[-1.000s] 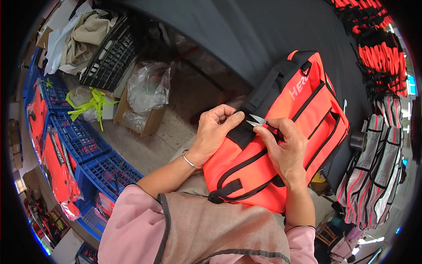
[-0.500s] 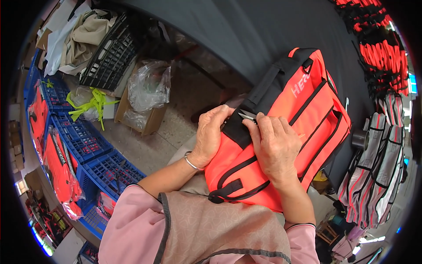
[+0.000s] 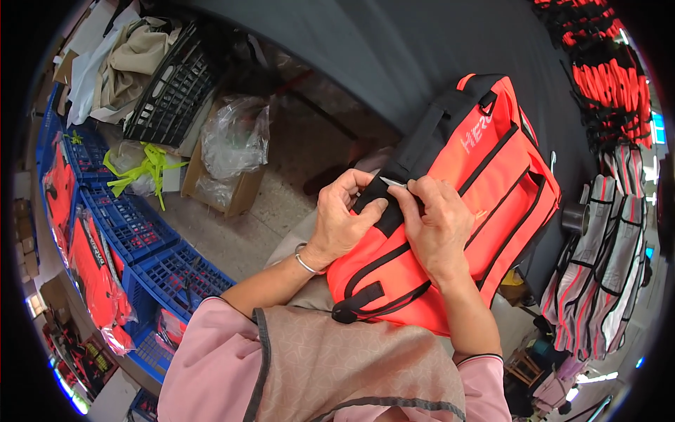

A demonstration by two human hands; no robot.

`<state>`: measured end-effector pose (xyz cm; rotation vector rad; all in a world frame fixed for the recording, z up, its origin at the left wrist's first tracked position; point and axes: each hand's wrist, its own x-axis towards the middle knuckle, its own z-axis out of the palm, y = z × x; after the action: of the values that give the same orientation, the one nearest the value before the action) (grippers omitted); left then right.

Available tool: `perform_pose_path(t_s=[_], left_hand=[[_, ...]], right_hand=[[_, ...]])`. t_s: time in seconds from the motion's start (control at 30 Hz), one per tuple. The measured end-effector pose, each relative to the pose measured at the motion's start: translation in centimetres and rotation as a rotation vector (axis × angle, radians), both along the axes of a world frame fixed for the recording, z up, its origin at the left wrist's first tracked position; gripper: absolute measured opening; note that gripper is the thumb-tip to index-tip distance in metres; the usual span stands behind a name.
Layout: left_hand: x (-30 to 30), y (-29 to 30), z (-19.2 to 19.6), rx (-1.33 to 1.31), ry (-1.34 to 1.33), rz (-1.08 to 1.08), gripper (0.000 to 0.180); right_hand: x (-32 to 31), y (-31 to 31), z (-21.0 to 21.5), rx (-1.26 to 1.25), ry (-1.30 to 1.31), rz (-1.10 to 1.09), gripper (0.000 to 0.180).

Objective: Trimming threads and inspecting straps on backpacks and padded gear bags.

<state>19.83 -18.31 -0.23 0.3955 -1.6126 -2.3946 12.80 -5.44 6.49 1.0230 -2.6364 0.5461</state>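
A bright orange-red bag [image 3: 496,200] with black trim and straps lies slanted across my lap and up onto the black-covered table. My left hand [image 3: 341,224] is closed at the bag's black side panel, thumb and fingers pinching the edge of the fabric. Over the same panel, my right hand [image 3: 439,219] grips a small pair of thread snips [image 3: 394,183]. Their pale pointed blades stick out toward my left fingers, close to the black fabric. The snips' handle is mostly hidden inside my right hand.
Blue plastic crates [image 3: 184,271] with wrapped red bags stand at the left. Behind them are a black crate [image 3: 169,88] and a cardboard box [image 3: 228,193] with clear plastic. A black-covered table [image 3: 394,49] stretches ahead. Grey-and-white bags [image 3: 594,267] hang at the right, beside a metal cup [image 3: 575,219].
My left thumb has come up and over onto the black panel, where the fingers now pinch. The snips have shifted slightly, and my right hand has turned a little.
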Motion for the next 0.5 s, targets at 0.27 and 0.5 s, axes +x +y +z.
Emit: perform_pose_path(t_s=[0.27, 0.5], left_hand=[[-0.2, 0.0, -0.8, -0.05, -0.012, 0.002, 0.02], [-0.8, -1.1, -2.0, -0.117, -0.001, -0.023, 0.02]], right_hand=[[0.1, -0.1, -0.5, -0.014, 0.08, 0.021, 0.024], [-1.1, 0.8, -0.3, -0.056, -0.287, -0.051, 0.025]])
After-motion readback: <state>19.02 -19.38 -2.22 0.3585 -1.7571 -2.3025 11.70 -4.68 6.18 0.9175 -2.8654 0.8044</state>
